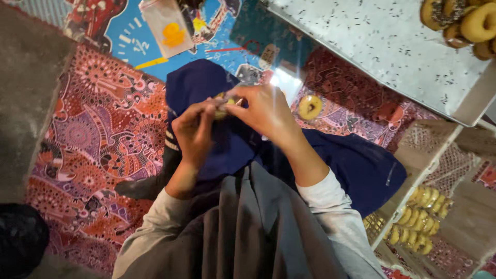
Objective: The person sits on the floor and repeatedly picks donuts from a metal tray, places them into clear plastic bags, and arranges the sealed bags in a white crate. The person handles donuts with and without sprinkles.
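— At far left, what?
— Grey concrete edge, then patterned red cloth spread flat; dark bundle low in the corner.

— Above that?
— Blue printed mat, with a small clear packet holding something yellow.

— Toward the middle?
— Left hand, fingers curled in, pinching a small yellowish piece from its left side. Dark blue fabric draped underneath, over the lap.

— And opposite?
— Right hand, fingers bent together, closed on the same piece from the right and above. Both hands touching at the fingertips, the piece mostly hidden between them; exact shape impossible to tell.

— Further right?
— One yellow ring-shaped pastry lying alone on the cloth, just beside the right hand, not touched.

— Upper right?
— Speckled metal tray, tilted edge toward the hands, with a heap of ring pastries at its far corner.

— Lower right?
— Wooden rack, and more yellow rings packed in rows beneath it, well apart from both hands.
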